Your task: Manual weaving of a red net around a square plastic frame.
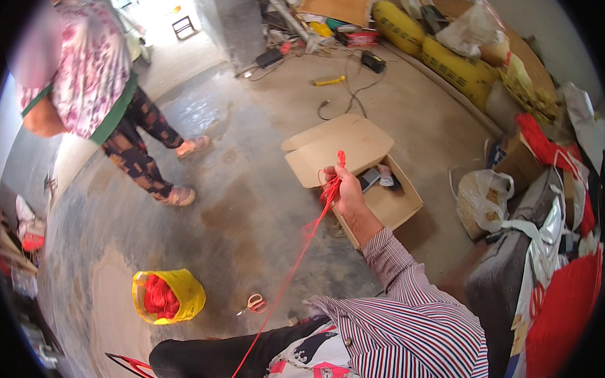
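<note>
My right hand [346,190] is raised in front of me, its fingers closed around a looped bundle of red cord [330,190]. A tuft of the cord sticks up above the fingers. From the hand, a taut strand slants down left past my dark trouser leg and leaves the picture at the lower edge. Behind the hand, an open cardboard box [408,205] holds a dark flat device [368,179] and other small things. Scissors [256,303] with orange handles lie on the floor left of the strand. A yellow bag [191,295] filled with red cord [160,297] stands farther left. My left hand does not show.
Another person [87,68] in a floral top stands at the upper left. A yellow tool [329,80] and dark cables lie on the floor beyond the box. Yellow sacks [453,67] line the far right; a plastic bag of grain [482,202] and red fabric [564,318] are nearer.
</note>
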The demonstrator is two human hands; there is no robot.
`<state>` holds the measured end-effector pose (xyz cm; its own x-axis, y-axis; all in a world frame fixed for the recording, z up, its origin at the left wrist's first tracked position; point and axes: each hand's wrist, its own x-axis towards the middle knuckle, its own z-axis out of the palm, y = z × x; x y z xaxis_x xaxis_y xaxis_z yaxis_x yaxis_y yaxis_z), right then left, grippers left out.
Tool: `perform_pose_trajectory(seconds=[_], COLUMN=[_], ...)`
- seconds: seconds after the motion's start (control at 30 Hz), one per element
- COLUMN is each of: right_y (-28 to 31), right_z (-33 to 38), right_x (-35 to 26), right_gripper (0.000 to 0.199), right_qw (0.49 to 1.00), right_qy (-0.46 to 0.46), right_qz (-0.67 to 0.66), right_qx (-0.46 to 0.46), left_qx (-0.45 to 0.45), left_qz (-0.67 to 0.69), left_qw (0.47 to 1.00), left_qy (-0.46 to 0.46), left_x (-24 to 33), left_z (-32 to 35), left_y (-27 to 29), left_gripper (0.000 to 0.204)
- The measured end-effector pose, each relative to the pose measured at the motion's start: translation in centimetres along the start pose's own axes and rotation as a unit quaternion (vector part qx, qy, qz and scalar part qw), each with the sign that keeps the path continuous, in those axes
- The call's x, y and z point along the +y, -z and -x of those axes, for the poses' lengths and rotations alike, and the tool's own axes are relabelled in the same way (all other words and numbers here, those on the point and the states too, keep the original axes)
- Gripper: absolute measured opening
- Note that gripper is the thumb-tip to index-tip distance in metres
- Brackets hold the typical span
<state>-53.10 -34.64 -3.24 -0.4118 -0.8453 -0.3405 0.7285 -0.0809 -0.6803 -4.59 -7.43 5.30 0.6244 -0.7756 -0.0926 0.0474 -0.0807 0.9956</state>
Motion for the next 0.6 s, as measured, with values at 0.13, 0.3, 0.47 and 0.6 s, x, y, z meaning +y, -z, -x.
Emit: perform_pose_trajectory(seconds=[0.13, 0.3, 0.47, 0.6], right_y=[2.5, 4.5, 5.0, 5.6], right_z=[0.7, 1.8, 4.0, 5.6], right_x=[-5.0, -10.3, -12.8, -12.9], right_gripper=[0.03, 0.029, 0.03, 0.029], right_qw=[0.995, 0.98, 0.969, 0.969], right_qy=[0.059, 0.161, 0.207, 0.21], right_qz=[-0.052, -0.091, -0.099, -0.104], right_qx=[0.06, 0.07, 0.088, 0.072], left_qx=[-0.077, -0.158, -0.203, -0.201], left_qz=[-0.001, -0.118, -0.08, -0.044], left_qw=[0.996, 0.977, 0.975, 0.979], left_qy=[0.044, -0.084, -0.051, 0.008], left_x=[1.9, 2.3, 3.1, 2.0], left_z=[-2.1, -4.5, -5.2, -5.7], left_y=[-2.7, -5.4, -6.0, -5.0], left_gripper=[0.033, 0.036, 0.04, 0.04])
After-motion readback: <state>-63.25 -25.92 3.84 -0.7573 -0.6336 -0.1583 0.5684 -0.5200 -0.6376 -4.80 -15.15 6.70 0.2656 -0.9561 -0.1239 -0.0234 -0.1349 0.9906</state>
